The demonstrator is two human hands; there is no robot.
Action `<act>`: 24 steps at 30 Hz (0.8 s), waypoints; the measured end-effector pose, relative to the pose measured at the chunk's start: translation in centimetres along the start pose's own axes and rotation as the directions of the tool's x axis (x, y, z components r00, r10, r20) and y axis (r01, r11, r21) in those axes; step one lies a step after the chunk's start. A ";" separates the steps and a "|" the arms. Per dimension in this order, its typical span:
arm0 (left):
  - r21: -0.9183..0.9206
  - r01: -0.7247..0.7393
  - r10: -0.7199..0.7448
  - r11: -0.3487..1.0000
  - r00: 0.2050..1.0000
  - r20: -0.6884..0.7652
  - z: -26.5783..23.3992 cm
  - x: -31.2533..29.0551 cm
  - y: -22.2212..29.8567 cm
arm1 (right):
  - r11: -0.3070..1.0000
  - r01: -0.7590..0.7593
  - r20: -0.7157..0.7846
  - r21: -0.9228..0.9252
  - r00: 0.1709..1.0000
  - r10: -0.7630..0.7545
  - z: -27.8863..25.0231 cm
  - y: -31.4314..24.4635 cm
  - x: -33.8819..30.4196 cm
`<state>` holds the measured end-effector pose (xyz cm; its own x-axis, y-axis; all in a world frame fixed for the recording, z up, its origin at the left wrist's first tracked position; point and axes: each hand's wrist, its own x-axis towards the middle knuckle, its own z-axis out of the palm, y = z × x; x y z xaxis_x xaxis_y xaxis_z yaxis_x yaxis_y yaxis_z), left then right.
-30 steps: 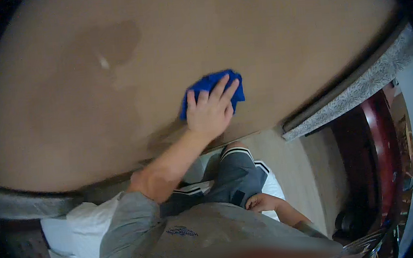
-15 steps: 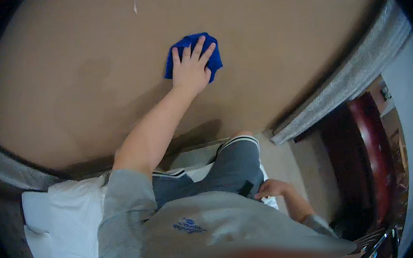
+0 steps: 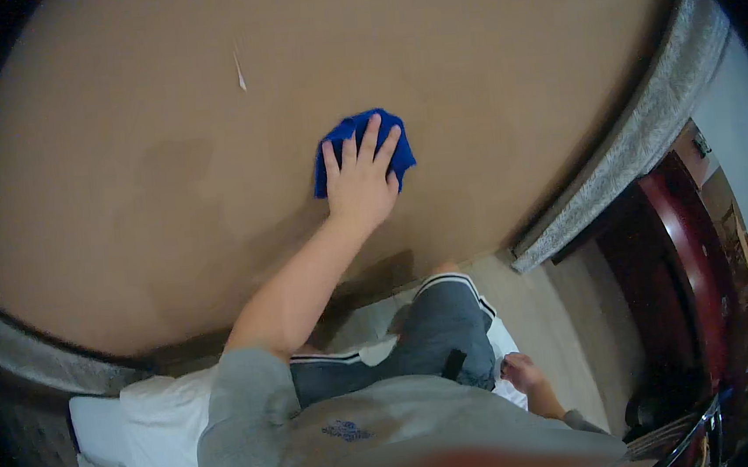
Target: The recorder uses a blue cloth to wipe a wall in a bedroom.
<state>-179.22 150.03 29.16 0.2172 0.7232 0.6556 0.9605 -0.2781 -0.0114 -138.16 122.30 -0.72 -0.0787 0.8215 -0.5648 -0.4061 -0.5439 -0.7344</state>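
Note:
My left hand [image 3: 359, 182] lies on a crumpled blue cloth [image 3: 374, 121], its fingers stretched out and spread. Beneath the palm, the cloth rests against a large brown flat surface [image 3: 503, 92]. A thin white streak [image 3: 242, 81] marks that surface, farther off and left of the cloth. Low at the right, beside my thigh, is my right hand [image 3: 520, 371], its fingers curled in. Whatever it may hold is hidden. White fabric [image 3: 511, 389] shows next to it.
Grey textured borders [image 3: 606, 171] edge the brown surface at left and right. White cloth-like material [image 3: 164, 417] covers something at my left. A dark red glossy piece of furniture [image 3: 687, 244] stands at the right, past a strip of pale floor [image 3: 529, 309].
The view has shifted, so the surface, streak and cloth sit lower. My left hand stays spread on the cloth. My right hand has shifted slightly right, with its fingers more curled.

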 end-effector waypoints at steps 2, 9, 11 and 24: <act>0.014 -0.016 0.017 1.000 1.000 -0.020 0.7 0.0 -0.9 | 0.982 0.070 -0.050 -0.173 0.996 -0.080 0.3 -0.6 1.4; 0.028 -0.085 0.086 0.996 0.995 -0.050 2.4 0.7 -2.3 | 0.844 -0.036 -0.248 -0.535 0.962 -0.117 6.7 -3.6 6.7; 0.031 -0.077 0.079 0.997 0.996 -0.041 2.7 0.6 -2.5 | 0.917 -0.064 -0.266 -0.394 0.963 -0.047 7.0 -4.6 6.3; 0.067 -0.043 0.047 0.997 0.997 -0.064 0.0 4.7 0.5 | -0.129 0.708 0.594 -0.695 0.463 -0.658 27.4 -21.4 7.9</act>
<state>-177.67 153.29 32.29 0.2509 0.6672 0.7014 0.9597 -0.2662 -0.0900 -155.02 145.18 20.84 -0.3105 0.8400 0.4450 0.6294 0.5325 -0.5660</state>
